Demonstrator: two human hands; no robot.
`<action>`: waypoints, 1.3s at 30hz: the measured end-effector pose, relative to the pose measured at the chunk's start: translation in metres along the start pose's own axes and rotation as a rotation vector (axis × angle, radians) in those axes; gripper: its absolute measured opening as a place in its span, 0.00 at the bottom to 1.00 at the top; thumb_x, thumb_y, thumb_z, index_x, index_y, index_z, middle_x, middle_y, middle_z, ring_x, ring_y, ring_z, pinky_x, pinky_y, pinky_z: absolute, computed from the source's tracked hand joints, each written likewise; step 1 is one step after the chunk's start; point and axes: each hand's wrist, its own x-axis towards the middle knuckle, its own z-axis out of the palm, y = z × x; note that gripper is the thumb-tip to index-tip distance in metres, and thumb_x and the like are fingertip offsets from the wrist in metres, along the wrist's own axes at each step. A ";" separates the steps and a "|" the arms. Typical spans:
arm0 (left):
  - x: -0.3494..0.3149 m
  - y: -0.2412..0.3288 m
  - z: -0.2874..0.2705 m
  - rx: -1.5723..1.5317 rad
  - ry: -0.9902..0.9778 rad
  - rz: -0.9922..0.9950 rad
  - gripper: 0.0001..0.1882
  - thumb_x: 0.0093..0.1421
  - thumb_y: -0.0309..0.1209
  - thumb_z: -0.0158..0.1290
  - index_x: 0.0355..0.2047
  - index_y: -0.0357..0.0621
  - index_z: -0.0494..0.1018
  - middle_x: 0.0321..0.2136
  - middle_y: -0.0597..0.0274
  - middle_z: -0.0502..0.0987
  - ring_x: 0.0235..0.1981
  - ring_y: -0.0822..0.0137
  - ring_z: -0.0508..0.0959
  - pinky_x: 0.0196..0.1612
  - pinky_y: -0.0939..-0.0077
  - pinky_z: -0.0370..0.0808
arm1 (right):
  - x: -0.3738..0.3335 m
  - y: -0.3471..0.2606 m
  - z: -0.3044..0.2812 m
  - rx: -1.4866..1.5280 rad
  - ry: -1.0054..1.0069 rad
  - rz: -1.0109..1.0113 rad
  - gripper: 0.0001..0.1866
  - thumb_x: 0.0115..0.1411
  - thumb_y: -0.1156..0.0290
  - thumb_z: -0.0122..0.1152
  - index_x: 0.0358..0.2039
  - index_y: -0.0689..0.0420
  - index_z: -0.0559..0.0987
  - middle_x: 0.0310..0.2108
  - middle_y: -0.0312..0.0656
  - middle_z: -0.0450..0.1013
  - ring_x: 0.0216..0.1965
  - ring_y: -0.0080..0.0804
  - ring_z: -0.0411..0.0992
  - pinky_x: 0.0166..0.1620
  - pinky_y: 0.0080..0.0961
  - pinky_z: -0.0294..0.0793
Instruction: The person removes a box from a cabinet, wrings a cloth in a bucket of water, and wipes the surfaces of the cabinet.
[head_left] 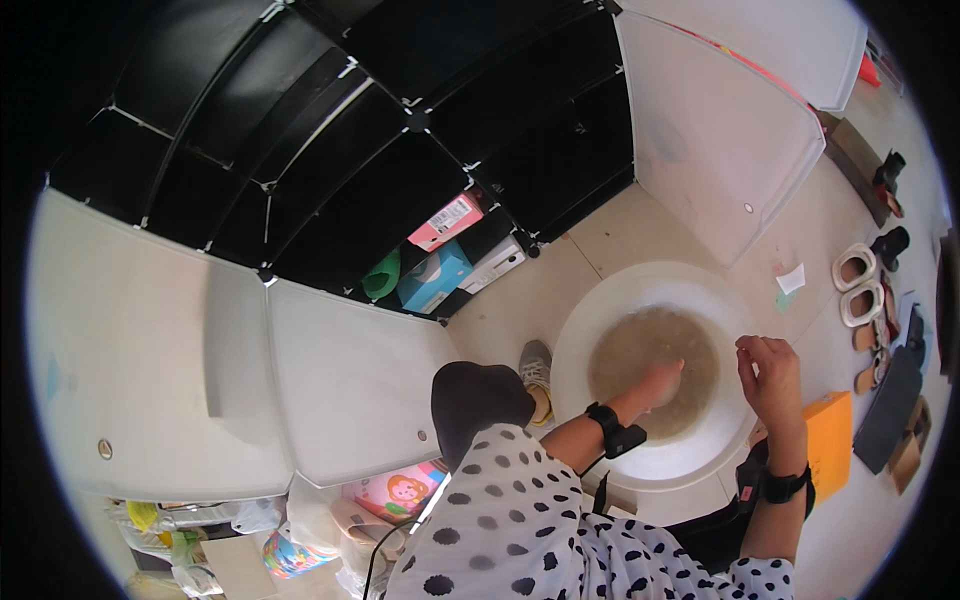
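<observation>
A large white basin (577, 335) on the floor holds murky, brownish water (640, 345). My left hand (660, 383) reaches into the basin, at the water. It is smeared by motion, so its fingers and anything in them cannot be made out. Above the basin's right rim hangs my right hand (770, 380), fingers loosely bent and apart from the thumb, with nothing visible in it. Black bands with small devices circle both wrists.
A black cube cabinet (400, 120) with white doors (365, 385) standing open holds a pink box (446, 221), a blue box (435, 277) and a white box (492, 265). Several shoes (856, 285) and an orange box (828, 440) lie right. Bags (300, 555) lie lower left.
</observation>
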 end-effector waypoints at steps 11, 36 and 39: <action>0.002 -0.043 0.015 -0.489 -0.179 0.014 0.13 0.58 0.39 0.48 0.25 0.43 0.69 0.18 0.62 0.69 0.14 0.69 0.66 0.19 0.70 0.65 | -0.007 0.015 -0.004 -0.039 0.023 0.034 0.04 0.49 0.80 0.56 0.27 0.59 0.74 0.21 0.44 0.71 0.24 0.44 0.69 0.31 0.34 0.68; -0.001 -0.032 0.038 0.169 0.342 0.559 0.29 0.60 0.50 0.40 0.17 0.33 0.70 0.16 0.41 0.71 0.22 0.43 0.73 0.29 0.53 0.67 | -0.002 0.018 -0.007 -0.058 0.051 0.033 0.03 0.49 0.79 0.56 0.27 0.59 0.73 0.18 0.47 0.69 0.22 0.45 0.68 0.28 0.35 0.67; 0.001 -0.034 0.030 0.269 0.293 0.531 0.27 0.60 0.46 0.39 0.19 0.33 0.71 0.19 0.39 0.72 0.26 0.42 0.75 0.31 0.52 0.68 | -0.001 0.020 -0.005 -0.054 0.050 0.022 0.03 0.49 0.79 0.56 0.26 0.60 0.73 0.18 0.47 0.70 0.22 0.47 0.68 0.28 0.36 0.67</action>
